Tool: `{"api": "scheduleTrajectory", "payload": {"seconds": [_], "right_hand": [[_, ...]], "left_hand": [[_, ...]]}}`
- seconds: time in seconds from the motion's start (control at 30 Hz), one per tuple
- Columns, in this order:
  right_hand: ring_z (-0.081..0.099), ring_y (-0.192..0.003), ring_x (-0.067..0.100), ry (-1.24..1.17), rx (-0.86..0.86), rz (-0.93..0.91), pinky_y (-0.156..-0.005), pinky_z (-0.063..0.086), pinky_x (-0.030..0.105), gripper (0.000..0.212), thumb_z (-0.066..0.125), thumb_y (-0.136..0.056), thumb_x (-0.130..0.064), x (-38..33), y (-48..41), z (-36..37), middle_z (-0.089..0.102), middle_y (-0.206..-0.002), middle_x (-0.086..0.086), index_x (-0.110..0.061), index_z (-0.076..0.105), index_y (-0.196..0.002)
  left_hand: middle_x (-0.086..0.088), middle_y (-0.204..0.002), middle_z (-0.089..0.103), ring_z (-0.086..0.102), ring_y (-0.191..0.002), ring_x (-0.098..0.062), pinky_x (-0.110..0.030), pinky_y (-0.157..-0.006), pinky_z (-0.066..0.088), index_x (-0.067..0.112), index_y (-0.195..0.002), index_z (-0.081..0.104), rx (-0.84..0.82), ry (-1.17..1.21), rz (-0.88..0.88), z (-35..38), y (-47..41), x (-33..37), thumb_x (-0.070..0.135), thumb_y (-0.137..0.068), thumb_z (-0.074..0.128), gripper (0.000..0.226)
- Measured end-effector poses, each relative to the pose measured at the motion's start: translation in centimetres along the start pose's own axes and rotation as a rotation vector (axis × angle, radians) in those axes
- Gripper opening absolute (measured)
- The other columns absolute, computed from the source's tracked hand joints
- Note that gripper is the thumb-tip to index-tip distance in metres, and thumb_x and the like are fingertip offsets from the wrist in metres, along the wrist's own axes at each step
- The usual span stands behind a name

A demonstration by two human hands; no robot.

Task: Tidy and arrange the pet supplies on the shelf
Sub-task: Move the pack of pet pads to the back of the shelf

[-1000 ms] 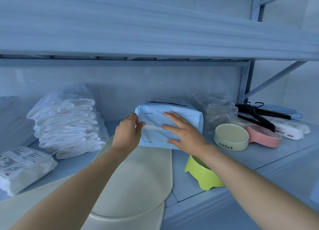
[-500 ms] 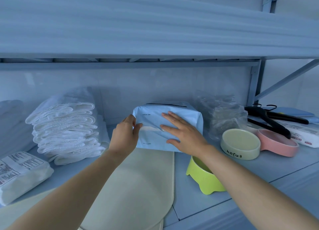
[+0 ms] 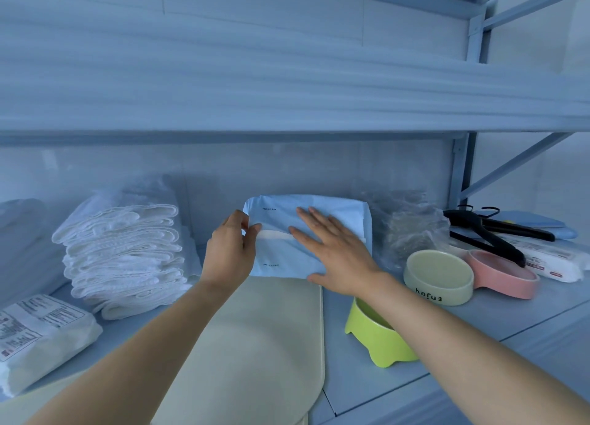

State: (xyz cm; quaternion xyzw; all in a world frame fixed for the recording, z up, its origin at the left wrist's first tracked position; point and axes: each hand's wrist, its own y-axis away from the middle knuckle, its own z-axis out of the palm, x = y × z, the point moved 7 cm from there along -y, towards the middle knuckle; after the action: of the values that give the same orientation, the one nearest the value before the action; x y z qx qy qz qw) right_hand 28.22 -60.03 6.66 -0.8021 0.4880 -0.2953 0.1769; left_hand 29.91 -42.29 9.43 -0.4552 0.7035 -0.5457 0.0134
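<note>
A light blue soft pack [image 3: 344,214] stands upright at the back middle of the shelf [image 3: 510,309]. My left hand [image 3: 228,252] pinches its left edge with thumb and fingers. My right hand [image 3: 338,252] lies flat against its front, fingers spread. A beige mat [image 3: 255,344] lies in front of the pack. A lime green bowl [image 3: 380,338] sits under my right forearm. A cream bowl [image 3: 439,277] and a pink bowl [image 3: 504,277] stand to the right.
A stack of white folded pads [image 3: 124,249] sits at the left, with a labelled white pack [image 3: 38,335] in front of it. A crumpled clear plastic bag [image 3: 412,226] is right of the blue pack. Black hangers [image 3: 485,230] lie on packs at far right. An upper shelf [image 3: 287,105] hangs low overhead.
The blue pack has been pushed a little further back and stands straighter. Both hands stay on it; the view has shifted slightly.
</note>
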Motion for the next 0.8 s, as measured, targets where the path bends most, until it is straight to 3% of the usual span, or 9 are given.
{"api": "scheduleTrajectory", "payload": {"seconds": [0.07,0.17,0.27,0.37,0.5,0.6,0.7,0.8], "right_hand": [[-0.009,-0.143,0.015,0.001,0.063,0.014,-0.118,0.004,0.041,0.086,0.07,-0.077,-0.035,-0.5,0.2,-0.9,0.003,-0.158,0.001,-0.021,0.022,-0.147],[0.031,-0.138,0.023,0.117,0.255,0.002,-0.111,0.022,0.049,0.078,0.078,-0.068,-0.032,-1.5,0.9,-2.5,0.036,-0.149,0.004,-0.014,0.045,-0.136],[0.049,-0.126,0.026,0.143,0.392,-0.027,-0.104,0.034,0.052,0.064,0.081,-0.065,-0.027,-1.9,1.3,-3.2,0.051,-0.138,0.005,-0.015,0.059,-0.124],[0.056,-0.118,0.027,0.141,0.432,-0.031,-0.097,0.044,0.049,0.055,0.084,-0.061,-0.021,-1.6,1.5,-3.6,0.058,-0.13,0.006,-0.013,0.066,-0.113],[0.06,-0.113,0.029,0.063,0.461,-0.032,-0.092,0.05,0.046,0.044,0.084,-0.062,-0.012,-1.0,0.9,-4.4,0.061,-0.125,0.009,-0.011,0.069,-0.104],[0.06,-0.112,0.03,0.04,0.458,-0.022,-0.091,0.05,0.047,0.038,0.082,-0.065,-0.008,-0.3,-0.1,-4.8,0.061,-0.124,0.01,-0.01,0.07,-0.101],[0.063,-0.105,0.031,0.002,0.481,0.006,-0.087,0.052,0.046,0.034,0.082,-0.065,-0.005,0.7,-1.3,-5.0,0.065,-0.116,0.012,-0.009,0.071,-0.097],[0.066,-0.085,0.026,0.011,0.525,0.032,-0.073,0.053,0.035,0.029,0.083,-0.064,-0.011,1.3,-2.2,-5.1,0.069,-0.098,0.004,-0.014,0.072,-0.091]], "left_hand": [[0.0,-0.073,0.056,0.053,-0.059,-0.019,-0.029,-0.057,0.034,0.014,-0.081,0.044,0.028,0.026,-0.017,-0.9,-0.6,0.1,0.024,-0.092,0.054,0.018],[0.011,-0.064,0.053,0.051,-0.055,0.0,-0.019,-0.051,0.034,0.016,-0.081,0.047,0.066,0.049,-0.046,-2.0,-1.5,0.3,0.026,-0.09,0.056,0.017],[0.006,-0.066,0.057,0.053,-0.058,0.0,-0.015,-0.052,0.035,0.018,-0.083,0.05,0.073,0.099,-0.059,-2.6,-1.9,0.4,0.029,-0.09,0.057,0.014],[0.009,-0.082,0.06,0.058,-0.069,-0.001,-0.015,-0.053,0.042,0.026,-0.091,0.051,-0.002,0.185,-0.023,-2.2,-1.4,0.6,0.03,-0.088,0.06,0.011],[0.021,-0.101,0.049,0.054,-0.084,0.003,-0.004,-0.069,0.041,0.027,-0.118,0.047,-0.106,0.232,0.09,-1.4,-0.2,0.9,0.031,-0.067,0.081,0.061],[0.017,-0.117,0.043,0.047,-0.104,-0.002,-0.017,-0.083,0.039,0.022,-0.132,0.039,-0.128,0.056,0.168,-1.0,-0.1,0.5,0.03,-0.056,0.086,0.09],[0.006,-0.132,0.043,0.044,-0.12,-0.015,-0.025,-0.091,0.039,0.02,-0.139,0.031,-0.107,-0.09,0.163,-0.8,-0.8,-0.2,0.023,-0.063,0.083,0.092],[0.002,-0.134,0.044,0.046,-0.12,-0.017,-0.023,-0.087,0.037,0.018,-0.141,0.031,-0.064,-0.119,0.146,-0.5,-1.6,-0.3,0.016,-0.072,0.077,0.083]]}}
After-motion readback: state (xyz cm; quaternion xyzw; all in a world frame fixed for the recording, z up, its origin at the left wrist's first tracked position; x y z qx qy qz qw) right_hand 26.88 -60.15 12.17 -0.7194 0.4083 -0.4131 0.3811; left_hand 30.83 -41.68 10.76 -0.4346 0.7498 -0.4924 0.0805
